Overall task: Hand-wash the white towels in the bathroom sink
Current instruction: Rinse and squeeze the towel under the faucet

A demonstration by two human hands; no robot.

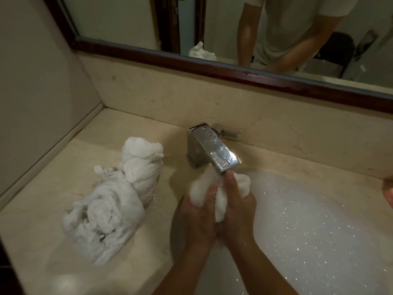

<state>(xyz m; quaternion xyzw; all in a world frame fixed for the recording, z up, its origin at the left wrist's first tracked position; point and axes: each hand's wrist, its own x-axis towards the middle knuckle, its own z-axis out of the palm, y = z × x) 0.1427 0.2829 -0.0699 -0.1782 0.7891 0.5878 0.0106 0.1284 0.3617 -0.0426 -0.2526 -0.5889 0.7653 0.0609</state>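
Note:
A wet white towel (220, 198) is bunched between both my hands just under the spout of the chrome faucet (214, 151), over the sink. My left hand (196, 211) grips its left side and my right hand (238, 204) grips its right side, thumb pointing up toward the spout. The sink (314, 220) is full of white, sparkling foam. Two more wrung, twisted white towels lie on the counter to the left: one nearer the wall (141, 161), one nearer me (104, 218).
The beige marble counter (53, 188) runs left to a wall corner. A dark-framed mirror (212, 64) hangs above the backsplash and reflects a person's arms and shirt. A pinkish object (388, 192) is cut off by the right edge.

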